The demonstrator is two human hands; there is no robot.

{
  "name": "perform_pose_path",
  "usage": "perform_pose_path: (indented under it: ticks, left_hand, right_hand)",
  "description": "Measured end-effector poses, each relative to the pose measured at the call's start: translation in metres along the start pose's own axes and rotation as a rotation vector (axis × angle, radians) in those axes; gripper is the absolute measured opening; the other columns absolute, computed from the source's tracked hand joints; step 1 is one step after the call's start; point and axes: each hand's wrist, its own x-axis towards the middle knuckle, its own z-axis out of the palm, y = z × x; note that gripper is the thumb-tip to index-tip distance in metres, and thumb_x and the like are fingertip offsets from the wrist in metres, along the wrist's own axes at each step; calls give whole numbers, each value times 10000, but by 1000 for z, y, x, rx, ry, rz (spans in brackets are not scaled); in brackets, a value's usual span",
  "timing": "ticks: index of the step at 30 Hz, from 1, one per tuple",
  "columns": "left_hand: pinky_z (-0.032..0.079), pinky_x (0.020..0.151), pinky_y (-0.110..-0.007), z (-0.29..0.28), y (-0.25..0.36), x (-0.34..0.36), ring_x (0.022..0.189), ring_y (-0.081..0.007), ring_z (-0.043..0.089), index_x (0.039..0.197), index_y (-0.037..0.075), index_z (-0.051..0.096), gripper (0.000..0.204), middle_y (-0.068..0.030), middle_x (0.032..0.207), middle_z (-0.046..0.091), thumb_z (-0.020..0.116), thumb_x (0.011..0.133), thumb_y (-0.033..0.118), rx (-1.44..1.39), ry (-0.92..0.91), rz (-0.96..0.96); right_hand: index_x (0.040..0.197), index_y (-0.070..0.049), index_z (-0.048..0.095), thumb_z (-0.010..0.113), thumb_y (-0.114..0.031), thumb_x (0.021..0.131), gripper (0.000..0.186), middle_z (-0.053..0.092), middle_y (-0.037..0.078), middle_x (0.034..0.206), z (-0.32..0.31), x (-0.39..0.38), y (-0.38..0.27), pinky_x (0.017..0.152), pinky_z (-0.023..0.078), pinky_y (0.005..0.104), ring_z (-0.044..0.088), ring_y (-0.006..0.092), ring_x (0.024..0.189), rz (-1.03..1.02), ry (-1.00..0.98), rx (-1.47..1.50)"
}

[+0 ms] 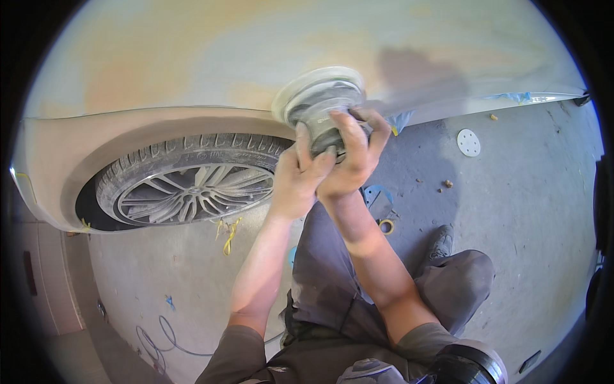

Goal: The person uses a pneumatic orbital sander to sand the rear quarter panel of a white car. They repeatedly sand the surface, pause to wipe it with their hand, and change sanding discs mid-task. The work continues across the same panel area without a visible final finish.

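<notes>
A round orbital sander (315,109), dusty grey with a wide pale pad, is pressed against or held very close to the car's side panel (192,70); the exact contact is hard to see. My left hand (295,182) is closed around the lower left of its body, thumb and a finger pinching it. From the right, my right hand (357,153) wraps the same body with its fingers bent over the top. Patches of pale orange and whitish green mottle the panel, and a shadow falls to the right of the sander.
Left of my hands sits a wheel (195,194) under the fender arch. On the floor lie a white perforated sanding disc (469,143), a tape roll (386,226), crumpled yellow tape (231,237) and a thin hose (167,338). Blue masking (400,120) hangs at the panel's lower edge.
</notes>
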Motion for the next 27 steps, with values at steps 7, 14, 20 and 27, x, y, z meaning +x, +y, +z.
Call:
perform_pose_path:
  ticks: [7, 14, 20, 27]
  left_hand:
    - [430, 1174, -393, -35, 56, -29, 1419, -241, 494, 1636, 87, 293, 736, -100, 1566, 462, 467, 1093, 553, -138, 130, 167]
    - [525, 783, -303, -3, 33, 7, 932, -136, 634, 1186, -25, 669, 517, -33, 1054, 704, 771, 969, 433, -105, -23, -7]
    - [547, 763, -374, 42, 14, 34, 827, -197, 699, 1012, -86, 715, 585, -150, 866, 752, 805, 906, 482, 297, -33, -59]
    - [479, 1072, -352, -49, 24, -31, 1302, -203, 553, 1555, 45, 390, 688, -82, 1467, 539, 566, 1073, 503, -1, 396, 99]
  right_hand:
    - [1106, -218, 810, 799, -126, 609, 505, 594, 144, 1201, 31, 24, -73, 662, 602, 368, 701, 287, 877, -170, -233, 3]
    - [1112, -149, 782, 791, -203, 706, 409, 636, 137, 1172, 5, 30, -18, 675, 573, 386, 680, 319, 891, -47, 17, 33]
    - [1188, -16, 705, 805, -188, 766, 466, 682, 157, 1122, -16, 28, 32, 955, 485, 455, 577, 352, 1110, 34, 129, -38]
    - [1096, -250, 758, 787, -206, 683, 417, 644, 102, 1105, 33, 20, -67, 594, 536, 344, 647, 259, 774, -220, -148, 27]
